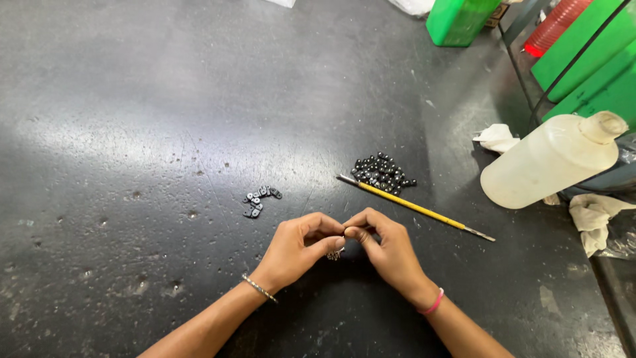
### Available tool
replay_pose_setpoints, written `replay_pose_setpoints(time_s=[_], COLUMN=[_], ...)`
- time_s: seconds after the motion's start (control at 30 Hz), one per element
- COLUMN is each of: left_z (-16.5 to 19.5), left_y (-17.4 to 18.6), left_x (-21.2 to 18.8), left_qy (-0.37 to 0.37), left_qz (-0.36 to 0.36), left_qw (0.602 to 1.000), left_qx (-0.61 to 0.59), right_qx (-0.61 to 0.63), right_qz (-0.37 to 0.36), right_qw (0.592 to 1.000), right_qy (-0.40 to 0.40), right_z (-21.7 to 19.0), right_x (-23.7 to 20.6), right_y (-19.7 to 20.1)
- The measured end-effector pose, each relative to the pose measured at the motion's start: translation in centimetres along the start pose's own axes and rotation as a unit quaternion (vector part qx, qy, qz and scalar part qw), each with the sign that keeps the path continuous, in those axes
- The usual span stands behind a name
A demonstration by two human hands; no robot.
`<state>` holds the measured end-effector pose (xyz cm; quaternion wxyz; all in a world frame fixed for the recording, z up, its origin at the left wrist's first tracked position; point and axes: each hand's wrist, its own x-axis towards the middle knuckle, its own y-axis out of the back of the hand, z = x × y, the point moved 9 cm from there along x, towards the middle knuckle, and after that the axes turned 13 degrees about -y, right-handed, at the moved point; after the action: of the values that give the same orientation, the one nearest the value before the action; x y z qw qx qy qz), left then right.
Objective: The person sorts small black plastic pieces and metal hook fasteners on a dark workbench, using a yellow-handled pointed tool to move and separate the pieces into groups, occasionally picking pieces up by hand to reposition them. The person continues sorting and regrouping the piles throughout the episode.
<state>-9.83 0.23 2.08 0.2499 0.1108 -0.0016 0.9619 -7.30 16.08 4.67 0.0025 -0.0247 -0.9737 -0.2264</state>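
My left hand [301, 246] and my right hand [384, 246] meet fingertip to fingertip low in the middle of the dark table [132, 132]. Between them they pinch a small metal part [336, 252], mostly hidden by the fingers. A silver bangle is on my left wrist, a pink band on my right. Just beyond the hands lie a small cluster of flat dark pieces [260, 200] to the left and a pile of small black round beads [383, 173] to the right. A thin yellow-handled tool [414, 207] lies slanted beside the beads.
A white plastic bottle [550, 161] lies on its side at the right, with crumpled white cloths [596, 215] around it. Green bins [459, 21] and a metal rack [583, 59] stand at the top right.
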Motion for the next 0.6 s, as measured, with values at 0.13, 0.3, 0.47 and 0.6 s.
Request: replay_pose_setpoints(time_s=[0.13,0.3,0.47,0.6], left_z=[1.0,1.0,0.6,1.4], left_y=[1.4,1.7,1.9,2.1], left_x=[0.4,0.3,0.1,0.3], left_qy=[-0.011,-0.017,-0.01,-0.05], left_qz=[0.039,0.048,0.05,0.054], left_qw=[0.998,0.997,0.997,0.994], left_qx=[0.057,0.062,0.056,0.08], right_qx=[0.022,0.144,-0.032,-0.22], right_qz=[0.094,0.154,0.238,0.232], right_qw=[0.992,0.977,0.971,0.947], right_qy=[-0.082,-0.038,0.006,0.016], right_z=[2.7,4.5,4.8,3.8], right_x=[1.9,4.1,3.5,3.4], right_y=[3.9,8.4,10.5,9.8])
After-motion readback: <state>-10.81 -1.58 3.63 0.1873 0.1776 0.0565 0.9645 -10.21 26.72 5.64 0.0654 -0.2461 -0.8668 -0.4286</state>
